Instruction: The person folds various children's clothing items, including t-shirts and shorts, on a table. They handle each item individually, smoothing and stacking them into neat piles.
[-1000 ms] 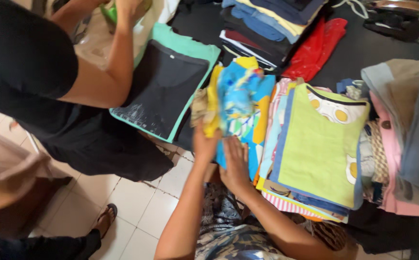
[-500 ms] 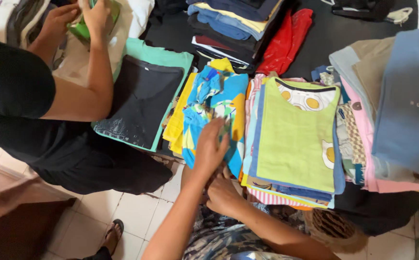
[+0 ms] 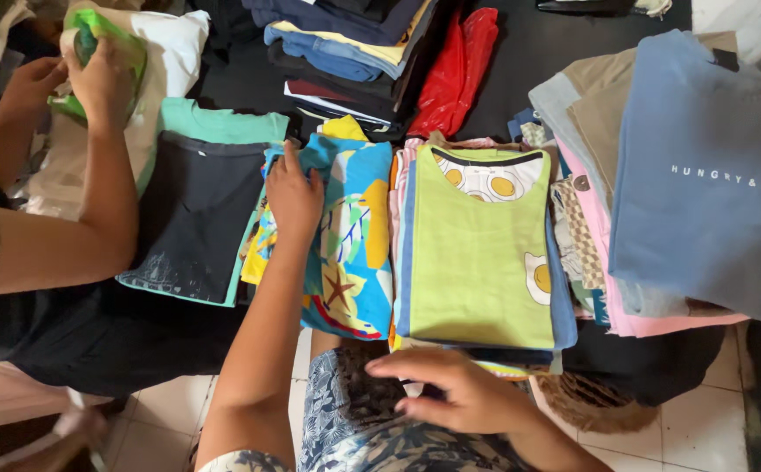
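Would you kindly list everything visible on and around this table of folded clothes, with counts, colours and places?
Bright blue patterned folded garment: one, blue with yellow, centre-left, under the left hand.
Lime-green folded shirt with egg print: one, atop a striped stack, centre.
Black folded shirt on a teal one: one pair, left.
Slate-blue folded top: one, atop the right-hand pile.
Red plastic bag: one, top centre.
Dark folded stack: one, navy and black, top.
Black tabletop: one, beneath everything.
Co-worker's hands: two, holding a green item, top left.
Left hand: pressing the blue garment.
Right hand: open, below the stack's near edge.
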